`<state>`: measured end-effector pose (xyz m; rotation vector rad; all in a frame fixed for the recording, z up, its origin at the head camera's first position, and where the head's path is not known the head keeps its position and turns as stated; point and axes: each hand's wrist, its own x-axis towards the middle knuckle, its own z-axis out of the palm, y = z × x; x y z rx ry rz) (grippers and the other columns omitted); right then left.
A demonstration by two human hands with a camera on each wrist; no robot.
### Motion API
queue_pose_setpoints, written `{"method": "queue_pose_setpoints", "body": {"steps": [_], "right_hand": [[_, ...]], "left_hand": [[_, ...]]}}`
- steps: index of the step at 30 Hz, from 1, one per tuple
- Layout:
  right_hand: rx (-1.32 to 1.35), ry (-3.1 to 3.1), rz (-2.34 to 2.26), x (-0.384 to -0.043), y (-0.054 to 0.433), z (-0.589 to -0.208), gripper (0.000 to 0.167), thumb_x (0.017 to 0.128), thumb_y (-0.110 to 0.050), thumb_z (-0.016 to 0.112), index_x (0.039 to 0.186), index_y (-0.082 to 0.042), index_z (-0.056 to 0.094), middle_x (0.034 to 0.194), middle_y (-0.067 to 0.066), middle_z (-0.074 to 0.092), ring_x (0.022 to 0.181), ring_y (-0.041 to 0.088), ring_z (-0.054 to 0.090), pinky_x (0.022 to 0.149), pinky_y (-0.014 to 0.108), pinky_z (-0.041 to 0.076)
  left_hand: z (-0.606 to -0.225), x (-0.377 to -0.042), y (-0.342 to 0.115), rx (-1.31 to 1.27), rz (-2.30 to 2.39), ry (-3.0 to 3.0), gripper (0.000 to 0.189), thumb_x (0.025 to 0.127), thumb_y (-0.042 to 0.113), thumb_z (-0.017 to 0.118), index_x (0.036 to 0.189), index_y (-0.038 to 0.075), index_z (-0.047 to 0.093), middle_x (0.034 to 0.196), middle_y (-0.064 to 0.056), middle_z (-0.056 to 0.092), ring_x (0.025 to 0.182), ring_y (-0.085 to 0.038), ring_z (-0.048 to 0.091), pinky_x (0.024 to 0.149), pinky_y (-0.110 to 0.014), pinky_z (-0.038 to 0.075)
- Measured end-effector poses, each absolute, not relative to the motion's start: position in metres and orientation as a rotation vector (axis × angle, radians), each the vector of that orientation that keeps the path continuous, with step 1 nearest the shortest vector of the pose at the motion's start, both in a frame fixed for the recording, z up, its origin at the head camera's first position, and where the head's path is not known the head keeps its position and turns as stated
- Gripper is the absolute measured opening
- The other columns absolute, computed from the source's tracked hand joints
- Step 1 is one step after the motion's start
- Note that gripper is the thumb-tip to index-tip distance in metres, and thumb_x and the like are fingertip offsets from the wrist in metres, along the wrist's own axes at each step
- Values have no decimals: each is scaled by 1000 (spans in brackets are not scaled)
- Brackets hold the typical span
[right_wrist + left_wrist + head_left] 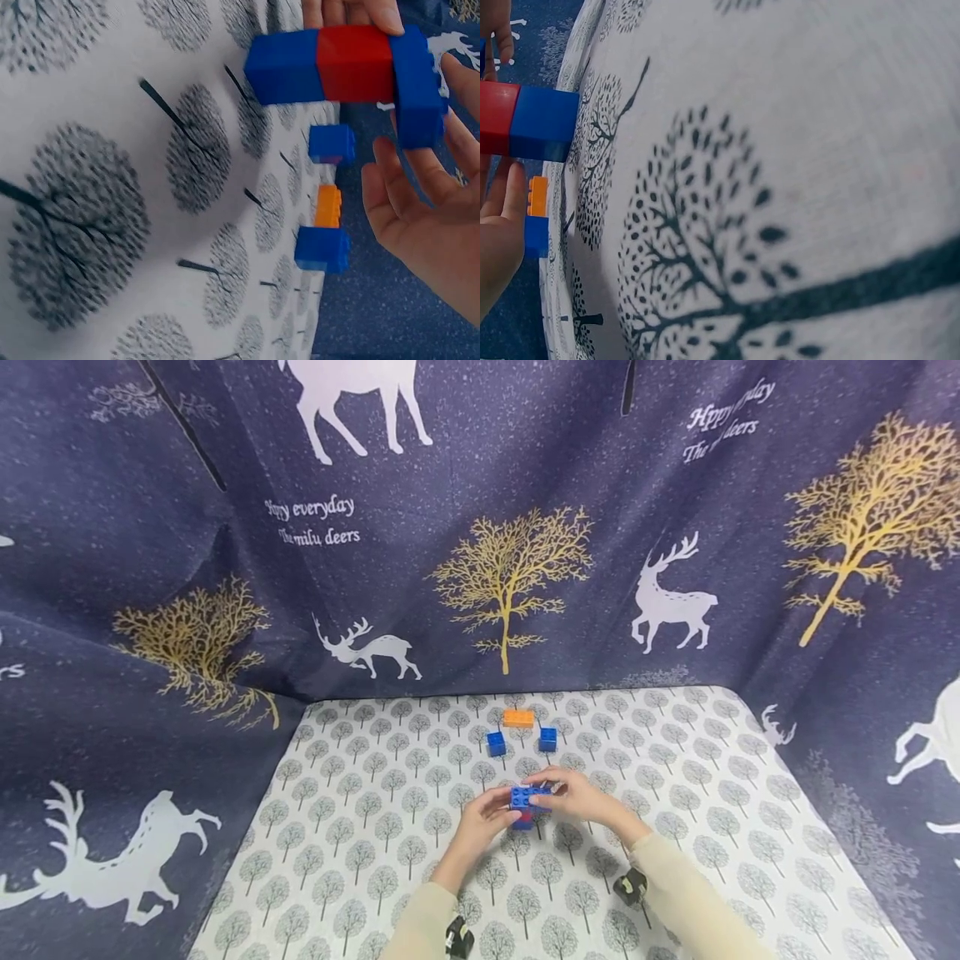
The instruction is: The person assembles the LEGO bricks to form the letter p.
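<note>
My left hand (482, 821) holds a small stack of toy building bricks from the left, its thumb on the near side. At the bottom of the stack is a blue brick (283, 67), with a red brick (354, 64) above it. A longer blue brick (522, 797) lies across the top, studs up, and overhangs the red one to the right. My right hand (576, 797) pinches the overhanging end of this top brick between thumb and fingers. In the left wrist view, only the red brick and bottom blue brick show clearly.
Beyond the hands, two smaller blue bricks, one on the left (496, 744) and one on the right (547, 740), stand on the tree-patterned tablecloth (360, 827). Behind them lies an orange brick (518, 718). A dark blue curtain (450, 485) hangs along the table's far edge.
</note>
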<state>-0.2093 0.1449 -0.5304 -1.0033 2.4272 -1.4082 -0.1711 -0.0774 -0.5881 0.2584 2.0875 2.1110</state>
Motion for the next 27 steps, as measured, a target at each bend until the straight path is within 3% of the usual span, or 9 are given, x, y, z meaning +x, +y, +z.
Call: {"method": "queue_pose_setpoints", "body": {"steps": [4, 15, 20, 27], "right_hand": [[-1008, 2405, -1444, -220, 149, -523, 30, 94, -16, 61, 118, 2, 63, 99, 8, 66, 87, 20, 61, 75, 29, 56], [-728, 2464, -1499, -266, 150, -521, 33, 94, -19, 62, 124, -5, 61, 116, 17, 65, 100, 27, 62, 86, 35, 56], [-631, 2435, -1590, -289, 145, -528, 35, 94, -15, 63, 126, -1, 59, 117, 20, 63, 103, 29, 62, 86, 37, 56], [-675, 2389, -1515, -306, 129, -527, 37, 95, -7, 59, 130, 3, 54, 126, 23, 58, 108, 37, 58, 91, 50, 53]], "left_hand": [[-589, -171, -78, 250, 2119, 2091, 47, 86, 9, 71, 129, 0, 55, 126, -20, 60, 112, -32, 61, 95, -27, 52], [-590, -173, -77, 231, 2112, 2103, 48, 83, 14, 74, 127, 4, 59, 121, -15, 64, 107, -27, 63, 94, -28, 52], [-589, -173, -77, 211, 2121, 2098, 47, 82, 15, 75, 125, 5, 60, 119, -14, 64, 106, -26, 63, 94, -27, 52], [-591, -173, -76, 228, 2122, 2089, 45, 83, 12, 73, 125, 5, 60, 120, -14, 64, 107, -26, 63, 94, -27, 52]]}}
